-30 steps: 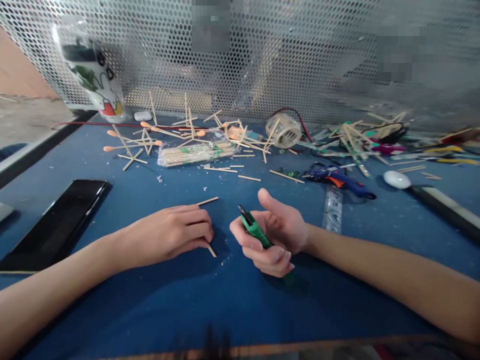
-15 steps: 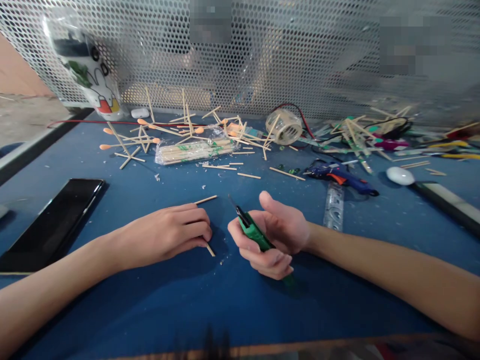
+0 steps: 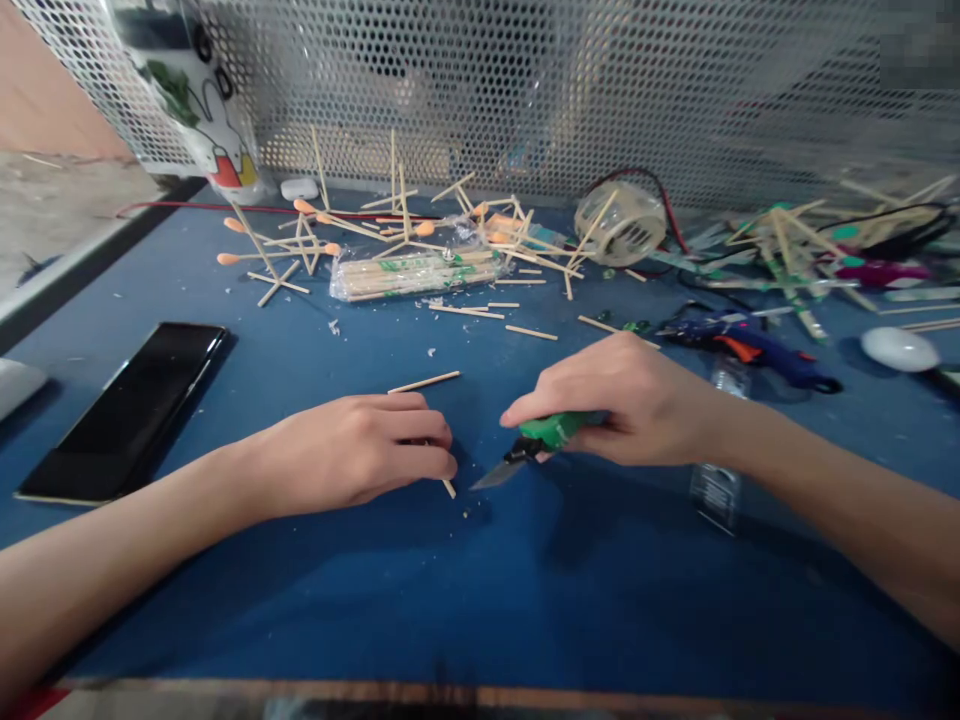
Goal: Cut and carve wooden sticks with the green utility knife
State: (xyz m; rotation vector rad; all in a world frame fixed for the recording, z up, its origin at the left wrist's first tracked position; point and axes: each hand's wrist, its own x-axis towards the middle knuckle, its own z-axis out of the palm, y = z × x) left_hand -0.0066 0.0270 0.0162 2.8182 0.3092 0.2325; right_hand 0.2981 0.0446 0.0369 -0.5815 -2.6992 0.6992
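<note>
My left hand (image 3: 367, 450) rests on the blue tabletop, its fingers closed on a thin wooden stick (image 3: 448, 488) whose end pokes out below the fingertips. Just beyond those fingers lies another wooden stick (image 3: 424, 382). My right hand (image 3: 615, 400) is wrapped round the green handle of a utility knife (image 3: 555, 430). The knife's bare blade points left and down, a short way right of the stick's end and apart from it. Small crumbs lie on the table near the blade tip.
A black phone (image 3: 127, 410) lies at left. Behind are a plastic-wrapped bundle of sticks (image 3: 420, 272), stick structures with orange tips, a clear tape roll (image 3: 621, 225) and a bottle (image 3: 206, 110) against perforated metal. A blue glue gun (image 3: 750, 345) and clear ruler (image 3: 716, 495) lie at right.
My right hand has turned over from palm up to palm down, swinging the knife blade from pointing away to pointing left and down. My left hand keeps its hold. The camera view has shifted.
</note>
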